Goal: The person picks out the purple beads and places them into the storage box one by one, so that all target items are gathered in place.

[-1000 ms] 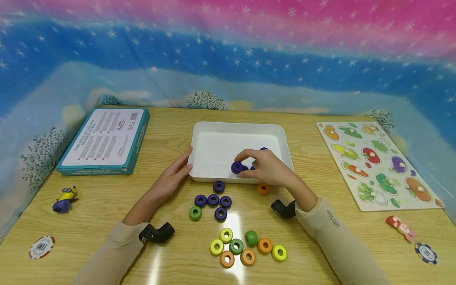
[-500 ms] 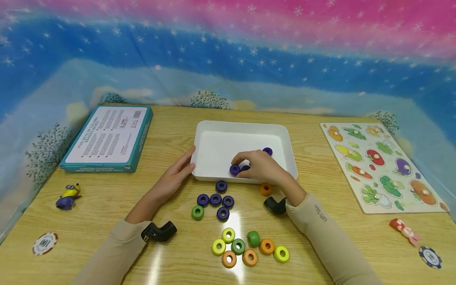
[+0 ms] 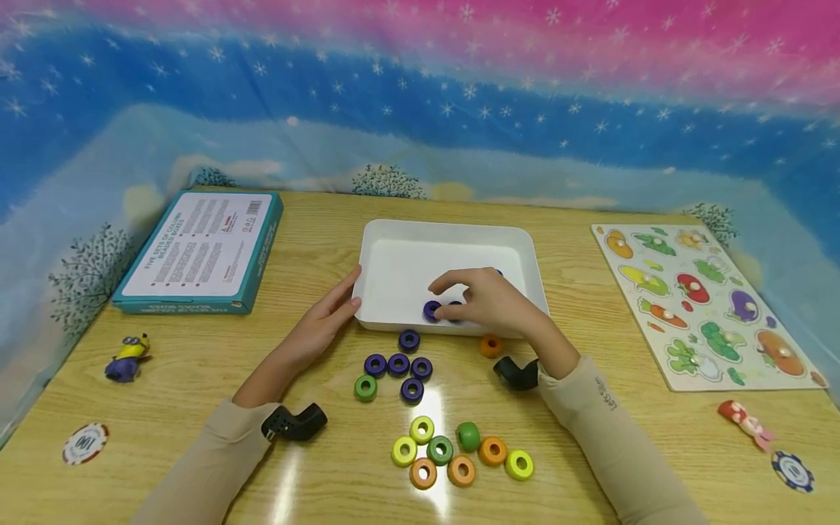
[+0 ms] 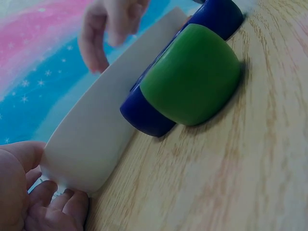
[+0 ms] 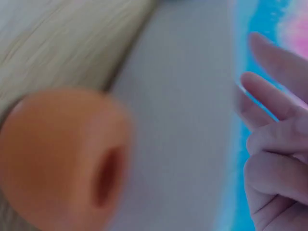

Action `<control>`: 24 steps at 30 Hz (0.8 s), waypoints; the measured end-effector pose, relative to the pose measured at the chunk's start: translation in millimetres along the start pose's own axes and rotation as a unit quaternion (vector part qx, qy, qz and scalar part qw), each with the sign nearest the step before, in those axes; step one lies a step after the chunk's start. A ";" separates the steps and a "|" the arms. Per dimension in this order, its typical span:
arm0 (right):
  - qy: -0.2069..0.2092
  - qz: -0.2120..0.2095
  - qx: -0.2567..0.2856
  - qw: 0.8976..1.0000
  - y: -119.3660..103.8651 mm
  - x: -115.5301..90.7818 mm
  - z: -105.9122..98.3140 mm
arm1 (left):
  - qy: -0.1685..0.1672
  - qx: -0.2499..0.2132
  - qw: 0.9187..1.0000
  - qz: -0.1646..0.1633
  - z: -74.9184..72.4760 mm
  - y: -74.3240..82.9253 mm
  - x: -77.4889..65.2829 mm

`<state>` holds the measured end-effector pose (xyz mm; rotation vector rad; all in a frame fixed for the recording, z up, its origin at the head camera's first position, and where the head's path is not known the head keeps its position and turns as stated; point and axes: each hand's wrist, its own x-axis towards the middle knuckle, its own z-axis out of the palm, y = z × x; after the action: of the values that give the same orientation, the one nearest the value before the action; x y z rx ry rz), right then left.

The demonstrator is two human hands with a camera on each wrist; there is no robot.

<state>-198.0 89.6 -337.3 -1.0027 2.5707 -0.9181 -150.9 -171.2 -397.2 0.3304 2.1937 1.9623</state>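
My left hand (image 3: 319,329) holds the left wall of a white tray (image 3: 402,266), with fingers curled at its corner in the left wrist view. Over the tray's front right hangs my right hand (image 3: 488,295), thumb and forefinger spread apart. Its thumb tip overlaps a purple bead (image 3: 427,315) on the tray floor. Another purple bead shows partly behind the thumb, and a third is mostly hidden behind the hand. In front of the tray lie several purple beads (image 3: 402,340), a green bead (image 4: 192,77) and an orange bead (image 5: 53,159).
Nearer the front is a cluster of yellow, green and orange beads (image 3: 469,436). A teal box (image 3: 197,244) and a small yellow-and-purple figure (image 3: 127,357) stand left. At right are a vegetable puzzle board (image 3: 705,364), a mushroom figure (image 3: 744,423) and a chip (image 3: 792,471).
My right thumb and forefinger have let go of the purple bead, now on the tray floor, and moved apart. The hand has risen slightly. The left hand stays at the tray.
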 end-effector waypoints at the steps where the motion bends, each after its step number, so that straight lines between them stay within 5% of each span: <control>1: 0.008 -0.012 0.008 1.000 -1.7 -1.4 -1.7 | 0.001 0.002 1.000 0.000 -0.3 0.1 0.3; 5: 0.024 -0.076 0.026 0.997 -7.7 -6.7 -2.5 | 0.005 0.008 1.000 0.000 -1.3 0.3 0.8; 9: -0.014 -0.117 0.039 0.992 -12.6 -12.8 4.5 | 0.004 0.004 1.000 0.001 -0.9 0.0 0.7; 15: -0.095 -0.131 0.030 0.986 -15.9 -19.7 17.7 | -0.002 -0.003 1.000 0.001 0.2 -0.7 1.1; 24: -0.138 -0.113 0.000 0.984 -17.1 -22.1 30.1 | -0.001 0.000 1.000 -0.001 0.4 0.9 -0.9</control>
<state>-160.1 80.6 -350.1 -1.3406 2.2602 -0.7666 -149.8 -170.9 -396.3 0.3313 2.1930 1.9595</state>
